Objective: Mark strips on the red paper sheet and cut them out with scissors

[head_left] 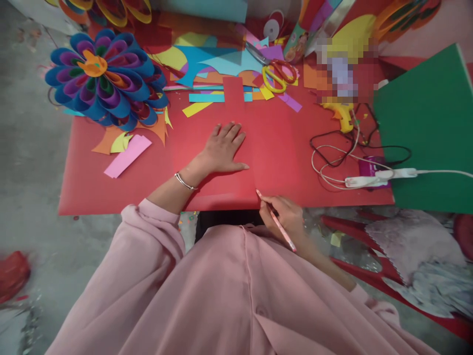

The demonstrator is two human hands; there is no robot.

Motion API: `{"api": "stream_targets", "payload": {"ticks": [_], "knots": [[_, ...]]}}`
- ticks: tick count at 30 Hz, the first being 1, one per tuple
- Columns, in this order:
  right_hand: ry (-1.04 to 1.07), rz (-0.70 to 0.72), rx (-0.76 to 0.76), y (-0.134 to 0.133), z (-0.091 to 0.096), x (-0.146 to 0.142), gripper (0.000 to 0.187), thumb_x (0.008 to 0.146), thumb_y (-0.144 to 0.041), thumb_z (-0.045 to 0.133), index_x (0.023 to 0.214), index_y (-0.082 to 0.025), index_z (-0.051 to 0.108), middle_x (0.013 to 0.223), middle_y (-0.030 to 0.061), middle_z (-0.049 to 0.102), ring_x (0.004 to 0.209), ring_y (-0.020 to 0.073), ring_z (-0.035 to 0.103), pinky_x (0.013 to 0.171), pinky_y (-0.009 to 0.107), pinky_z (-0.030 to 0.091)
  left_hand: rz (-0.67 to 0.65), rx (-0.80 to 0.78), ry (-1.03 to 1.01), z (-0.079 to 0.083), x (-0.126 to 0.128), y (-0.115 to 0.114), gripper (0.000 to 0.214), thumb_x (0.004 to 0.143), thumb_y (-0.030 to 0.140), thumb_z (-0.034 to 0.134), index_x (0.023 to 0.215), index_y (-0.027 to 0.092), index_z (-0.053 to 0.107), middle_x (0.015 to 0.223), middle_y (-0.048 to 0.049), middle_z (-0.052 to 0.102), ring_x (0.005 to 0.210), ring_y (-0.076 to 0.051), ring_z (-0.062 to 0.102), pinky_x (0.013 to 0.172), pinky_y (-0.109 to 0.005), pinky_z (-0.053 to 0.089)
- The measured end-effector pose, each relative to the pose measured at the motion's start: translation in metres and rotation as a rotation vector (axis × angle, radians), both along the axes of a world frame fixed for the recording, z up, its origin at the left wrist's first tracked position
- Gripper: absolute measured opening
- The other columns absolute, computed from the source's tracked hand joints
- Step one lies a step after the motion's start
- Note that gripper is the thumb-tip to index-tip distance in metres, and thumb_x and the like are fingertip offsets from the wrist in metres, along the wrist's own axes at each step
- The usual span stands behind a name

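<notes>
Two hands, one sheet. Your left hand [223,148] lies flat on the red paper [207,192] at the middle of the worktop [96,187], fingers spread and released, likely pinning it still. Your right hand [284,217] has its fingers clenched round a pencil [276,222], whose tip touches the paper's near right corner. Scissors [275,74] and a paper flower [105,76] lie well apart, at the far edge.

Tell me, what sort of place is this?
Probably a paper-craft workspace: a layered paper flower, scissors among coloured scraps, a yellow glue gun, and a red sheet pressed by the left hand while the right hand holds a pencil.
</notes>
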State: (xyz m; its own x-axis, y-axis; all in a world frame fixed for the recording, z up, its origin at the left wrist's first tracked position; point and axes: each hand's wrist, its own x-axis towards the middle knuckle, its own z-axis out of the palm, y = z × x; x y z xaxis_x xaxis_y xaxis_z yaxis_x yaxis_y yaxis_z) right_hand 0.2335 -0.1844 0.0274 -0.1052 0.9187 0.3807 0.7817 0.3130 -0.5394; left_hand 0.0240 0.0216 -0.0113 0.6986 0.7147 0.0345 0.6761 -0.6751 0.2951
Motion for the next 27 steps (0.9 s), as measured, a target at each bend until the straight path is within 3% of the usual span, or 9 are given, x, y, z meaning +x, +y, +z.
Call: {"api": "stream_targets", "payload": {"ticks": [4,8,12,17,22,25,27], "knots": [[0.016,-0.015,-0.029,-0.002,0.001,0.001,0.020,0.095,-0.013,0.062,0.101,-0.024,0.077,0.080,0.0036,0.078,0.064,0.0181,0.069,0.064,0.032,0.058,0.005,-0.002,-0.013,-0.001,-0.001,0.000,0.111,0.085,0.086,0.066,0.166,0.013,0.043,0.176,-0.0260,0.033,0.165,-0.047,0.025,0.133,-0.064,0.010],[0.000,-0.008,-0.028,0.019,-0.004,0.001,0.019,0.094,-0.014,0.061,0.098,-0.023,0.077,0.084,0.0049,0.081,0.070,0.0192,0.073,0.069,0.033,0.059,0.012,0.002,-0.027,0.000,-0.001,-0.001,0.110,0.084,0.083,0.070,0.164,0.013,0.046,0.176,-0.0257,0.034,0.165,-0.046,0.027,0.134,-0.062,0.010],[-0.008,-0.030,0.048,0.068,-0.016,-0.001,0.016,0.094,-0.020,0.063,0.094,-0.021,0.079,0.082,0.0065,0.081,0.067,0.0197,0.073,0.069,0.032,0.058,0.015,0.016,-0.010,0.002,0.000,-0.004,0.108,0.084,0.080,0.073,0.163,0.011,0.047,0.175,-0.0268,0.035,0.164,-0.047,0.029,0.134,-0.064,0.013],[0.057,-0.069,-0.029,0.155,-0.028,-0.007,0.023,0.096,-0.026,0.058,0.095,-0.021,0.080,0.090,0.0097,0.083,0.080,0.0240,0.077,0.081,0.036,0.059,0.022,0.044,0.023,0.003,0.001,-0.006,0.107,0.084,0.076,0.075,0.163,0.010,0.048,0.174,-0.0271,0.037,0.164,-0.047,0.030,0.133,-0.066,0.017],[0.139,-0.143,-0.069,0.234,-0.032,-0.014,0.024,0.095,-0.032,0.060,0.088,-0.023,0.081,0.088,0.0078,0.084,0.081,0.0244,0.078,0.081,0.036,0.058,0.027,0.049,0.048,0.005,0.002,-0.007,0.111,0.084,0.080,0.073,0.165,0.010,0.046,0.174,-0.0272,0.037,0.164,-0.046,0.030,0.133,-0.066,0.018],[0.171,-0.149,-0.097,0.257,-0.032,-0.017,0.026,0.095,-0.033,0.059,0.090,-0.022,0.082,0.089,0.0072,0.084,0.083,0.0243,0.078,0.083,0.036,0.058,0.027,0.049,0.067,0.007,0.003,-0.007,0.113,0.083,0.081,0.073,0.165,0.008,0.046,0.174,-0.0276,0.037,0.163,-0.047,0.031,0.133,-0.067,0.019],[0.203,-0.148,-0.086,0.257,-0.034,-0.017,0.030,0.099,-0.037,0.057,0.097,-0.022,0.082,0.097,0.0068,0.085,0.089,0.0243,0.078,0.088,0.036,0.059,0.028,0.046,0.080,0.009,0.004,-0.008,0.113,0.083,0.081,0.073,0.164,0.007,0.046,0.174,-0.0276,0.037,0.163,-0.047,0.031,0.133,-0.067,0.019]]}}
